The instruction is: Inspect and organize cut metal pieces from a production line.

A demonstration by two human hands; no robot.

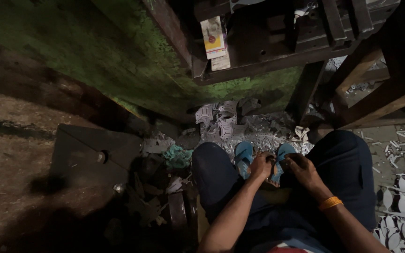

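— While the person is sitting with knees apart, what are the hands doing?
— The left hand [261, 165] and right hand [304, 169] are meeting between the knees, fingers curling inward; whether they are pinching anything, I cannot tell.
— What is lying below them?
— Feet in blue sandals [243, 157] are resting on the floor among pale metal scraps [223, 119].
— And beyond?
— A green machine [132, 61] is standing behind, with a small carton [213, 37] tucked on its ledge.
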